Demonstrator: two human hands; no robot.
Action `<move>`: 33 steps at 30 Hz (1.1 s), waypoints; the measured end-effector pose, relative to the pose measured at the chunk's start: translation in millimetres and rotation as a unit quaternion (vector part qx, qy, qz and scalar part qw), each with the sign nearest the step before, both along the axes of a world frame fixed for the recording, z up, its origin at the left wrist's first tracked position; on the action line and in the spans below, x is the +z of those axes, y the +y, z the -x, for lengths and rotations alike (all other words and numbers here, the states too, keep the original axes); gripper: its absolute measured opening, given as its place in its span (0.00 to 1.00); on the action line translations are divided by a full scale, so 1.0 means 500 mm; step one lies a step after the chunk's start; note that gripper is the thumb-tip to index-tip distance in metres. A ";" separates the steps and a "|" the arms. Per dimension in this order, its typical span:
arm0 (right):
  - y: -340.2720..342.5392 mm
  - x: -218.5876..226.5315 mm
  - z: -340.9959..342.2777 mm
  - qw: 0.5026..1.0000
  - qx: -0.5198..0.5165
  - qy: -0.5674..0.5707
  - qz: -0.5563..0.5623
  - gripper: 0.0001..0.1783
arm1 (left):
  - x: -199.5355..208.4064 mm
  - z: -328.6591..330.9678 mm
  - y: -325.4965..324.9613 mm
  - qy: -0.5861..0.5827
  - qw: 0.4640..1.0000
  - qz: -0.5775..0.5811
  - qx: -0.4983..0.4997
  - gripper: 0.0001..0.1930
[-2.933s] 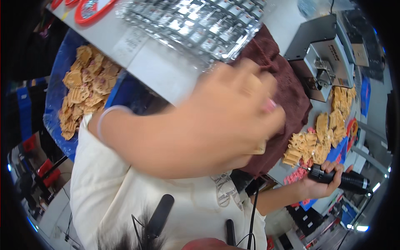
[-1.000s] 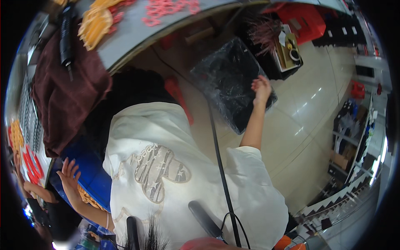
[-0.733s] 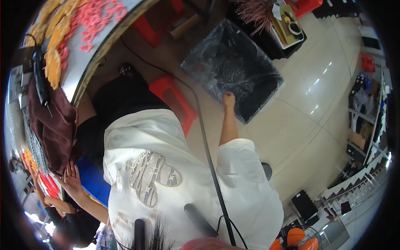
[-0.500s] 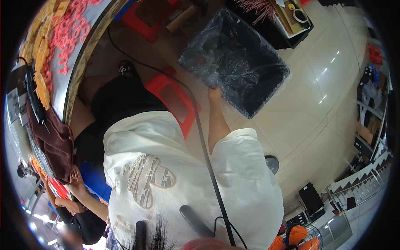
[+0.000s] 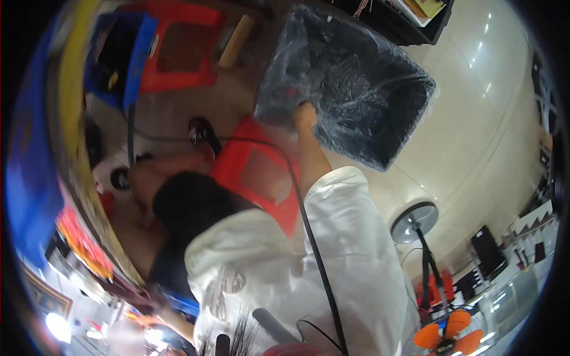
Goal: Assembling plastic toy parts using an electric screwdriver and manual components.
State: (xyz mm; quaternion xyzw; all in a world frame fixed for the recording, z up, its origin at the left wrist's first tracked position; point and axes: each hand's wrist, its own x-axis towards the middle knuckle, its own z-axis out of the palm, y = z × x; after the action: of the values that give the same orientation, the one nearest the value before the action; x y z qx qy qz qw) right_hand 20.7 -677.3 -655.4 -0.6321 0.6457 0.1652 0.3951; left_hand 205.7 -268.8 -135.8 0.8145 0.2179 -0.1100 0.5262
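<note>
My right hand (image 5: 305, 116) is closed at the near left rim of a black crate (image 5: 389, 151) on the floor. A loose sheet of clear plastic (image 5: 332, 89) lines the crate and hangs over its edges. Whether my fingers grip the rim, the plastic or both is hard to see. A small reddish patch shows through the plastic near that hand. My left hand (image 5: 157, 304) is at the table edge (image 5: 104, 222), beside a dark brown cloth (image 5: 127, 292). Motion smears its fingers.
Red stools (image 5: 261, 172) stand before me, with a blue bin (image 5: 113, 59) by the far one. A black cable (image 5: 303, 207) crosses in front of my body. A black box (image 5: 409, 29) with papers stands beyond the crate. An orange-bladed fan (image 5: 445, 338) is at lower right.
My view has swung, so the table parts have slid down and blurred. My right hand has moved slightly farther over the crate's rim. The left hand stays at the table edge.
</note>
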 end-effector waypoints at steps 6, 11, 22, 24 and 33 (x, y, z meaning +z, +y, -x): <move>0.026 -0.122 -0.059 0.984 0.153 0.079 -0.041 0.26 | -0.032 -0.126 -0.085 0.016 0.998 -0.052 -0.032 0.28; 0.097 -0.218 -0.096 0.975 0.202 0.054 -0.074 0.30 | -0.022 -0.181 -0.115 0.016 0.994 -0.096 -0.040 0.28; 0.087 -0.302 -0.134 0.886 0.458 0.028 -0.064 0.24 | -0.040 -0.133 -0.065 0.029 0.987 -0.158 0.004 0.27; 0.092 -0.334 -0.117 0.856 0.514 0.041 -0.036 0.25 | -0.048 -0.135 -0.060 0.038 0.986 -0.162 0.006 0.27; 0.106 -0.345 -0.060 0.971 0.201 -0.119 -0.057 0.15 | -0.067 -0.126 -0.029 0.074 0.982 -0.175 0.020 0.26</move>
State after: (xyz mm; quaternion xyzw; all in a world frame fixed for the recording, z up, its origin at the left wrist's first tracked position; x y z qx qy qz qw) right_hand 50.6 -624.2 -827.8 -0.7407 0.4433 0.2009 0.4632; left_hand 268.7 -283.3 -169.3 0.8789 0.2886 -0.1195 0.3604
